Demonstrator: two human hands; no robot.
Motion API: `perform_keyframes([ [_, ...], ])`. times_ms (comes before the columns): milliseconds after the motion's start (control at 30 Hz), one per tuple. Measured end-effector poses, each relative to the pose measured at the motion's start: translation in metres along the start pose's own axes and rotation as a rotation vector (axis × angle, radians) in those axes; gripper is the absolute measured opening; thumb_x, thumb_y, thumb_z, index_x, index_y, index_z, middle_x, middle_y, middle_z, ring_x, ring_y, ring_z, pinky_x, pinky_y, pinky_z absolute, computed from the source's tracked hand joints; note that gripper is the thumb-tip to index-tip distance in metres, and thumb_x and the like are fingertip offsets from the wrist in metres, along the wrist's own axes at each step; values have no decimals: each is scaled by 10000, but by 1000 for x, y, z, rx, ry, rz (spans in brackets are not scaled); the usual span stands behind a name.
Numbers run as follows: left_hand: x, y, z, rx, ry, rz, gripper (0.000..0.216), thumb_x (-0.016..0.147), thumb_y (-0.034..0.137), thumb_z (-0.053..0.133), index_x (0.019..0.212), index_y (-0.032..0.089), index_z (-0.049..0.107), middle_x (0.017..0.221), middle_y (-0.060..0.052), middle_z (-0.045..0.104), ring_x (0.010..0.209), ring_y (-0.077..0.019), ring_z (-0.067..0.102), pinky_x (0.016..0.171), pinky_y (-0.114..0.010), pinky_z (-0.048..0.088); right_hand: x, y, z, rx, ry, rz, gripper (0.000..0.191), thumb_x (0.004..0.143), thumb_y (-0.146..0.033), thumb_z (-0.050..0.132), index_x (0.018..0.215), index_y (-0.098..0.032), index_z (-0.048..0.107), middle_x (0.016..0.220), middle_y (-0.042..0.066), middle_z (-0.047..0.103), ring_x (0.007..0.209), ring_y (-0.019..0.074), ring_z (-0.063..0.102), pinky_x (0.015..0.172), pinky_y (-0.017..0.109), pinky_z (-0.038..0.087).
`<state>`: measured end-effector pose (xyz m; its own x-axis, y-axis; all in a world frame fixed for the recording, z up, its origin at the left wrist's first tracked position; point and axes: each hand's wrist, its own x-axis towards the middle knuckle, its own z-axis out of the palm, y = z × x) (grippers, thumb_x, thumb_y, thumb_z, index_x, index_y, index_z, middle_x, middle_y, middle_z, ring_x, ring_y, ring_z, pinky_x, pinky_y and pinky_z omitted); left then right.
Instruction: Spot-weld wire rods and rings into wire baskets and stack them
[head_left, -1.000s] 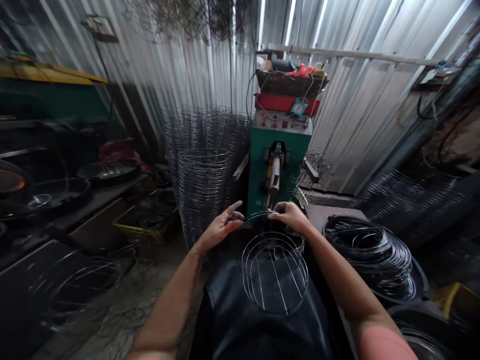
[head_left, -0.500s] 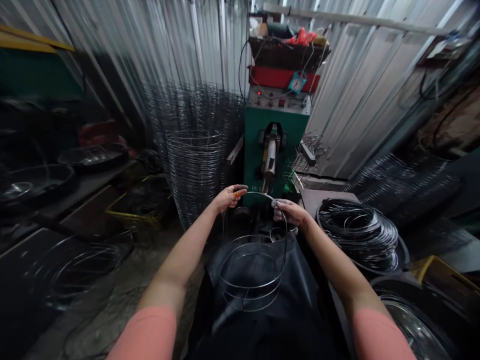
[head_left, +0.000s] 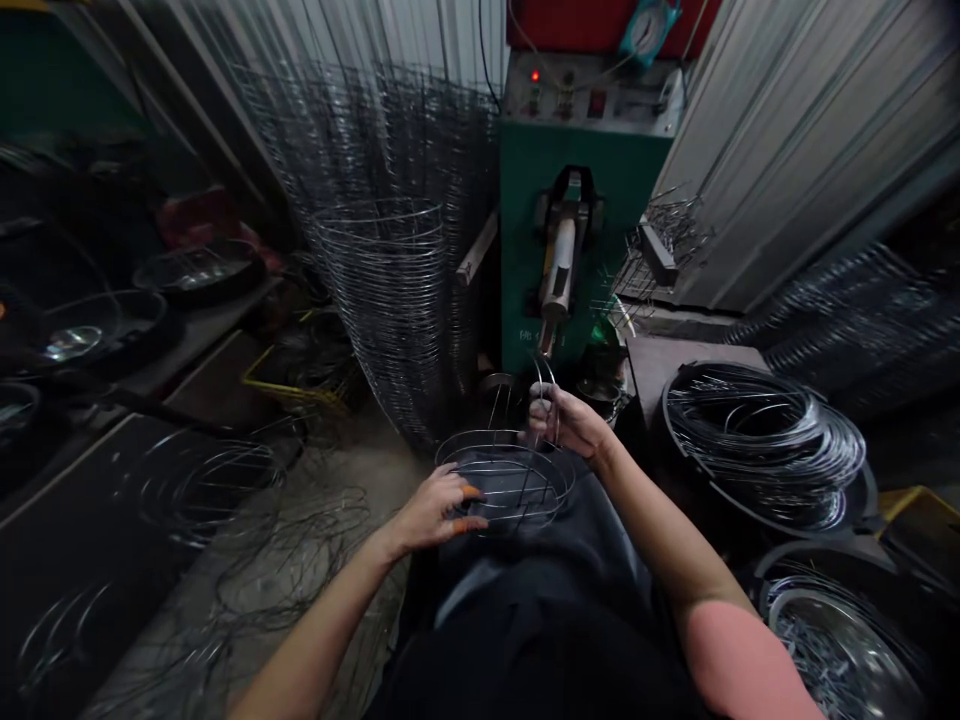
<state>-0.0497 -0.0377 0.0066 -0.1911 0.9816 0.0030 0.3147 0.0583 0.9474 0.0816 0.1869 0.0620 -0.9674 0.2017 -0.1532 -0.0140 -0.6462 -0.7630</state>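
Observation:
A round wire basket frame [head_left: 517, 480] lies on my lap over a dark apron [head_left: 540, 600]. My left hand [head_left: 435, 510] grips its near left rim, fingers closed on the wire. My right hand [head_left: 566, 420] is closed on a thin wire ring [head_left: 546, 385] held upright above the frame's far edge. Just beyond stands a green welding machine [head_left: 577, 190] with its metal arm [head_left: 559, 270] pointing down towards the ring.
A tall stack of wire baskets [head_left: 390, 300] stands left of the machine. Coils of wire rings [head_left: 757, 440] lie at my right, with a bowl of small wire pieces [head_left: 840, 650] nearer. Loose wires litter the floor [head_left: 247, 560] at left; dark pans [head_left: 195, 275] sit on a bench.
My left hand has dropped from the ring down to the frame's near rim. My right hand now holds the ring upright on its own. The view has tilted downward and closer.

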Motion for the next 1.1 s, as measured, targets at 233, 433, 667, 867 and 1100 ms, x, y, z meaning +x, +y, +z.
perform_keyframes([
  [233,-3,-25,5,-2,-37,17,108,634,326,715,734,284,710,654,-43,650,678,-199,557,827,-341,344,-18,28,-6,-128,-186,-2,666,628,-653,622,1110,-228,446,585,-75,426,451,70,347,459,242,393],
  [433,1,-33,10,-124,-37,-99,95,592,312,750,673,289,705,640,-34,641,670,-196,505,849,-332,309,-22,28,-7,-163,-93,-34,653,652,-630,617,1136,-229,440,509,-117,299,389,31,177,373,155,207],
  [667,-8,-22,18,117,9,113,84,674,310,684,755,294,700,623,-24,621,635,-184,540,776,-334,372,-17,21,26,-314,312,-163,524,721,-460,629,1135,-237,400,540,-106,434,382,64,410,394,197,387],
  [867,27,27,-31,311,475,285,643,593,316,757,1203,286,554,1275,-85,490,1201,-290,394,1010,-392,268,-22,9,54,-546,354,-264,373,742,-404,613,1058,-225,531,455,-108,344,319,36,289,303,159,221],
  [1100,108,86,-77,160,371,422,505,764,344,596,1249,227,516,1086,-57,615,1027,-217,538,945,-346,369,-46,-39,40,-537,351,-400,397,721,-460,623,1014,-196,575,413,-111,309,300,32,213,274,165,159],
])
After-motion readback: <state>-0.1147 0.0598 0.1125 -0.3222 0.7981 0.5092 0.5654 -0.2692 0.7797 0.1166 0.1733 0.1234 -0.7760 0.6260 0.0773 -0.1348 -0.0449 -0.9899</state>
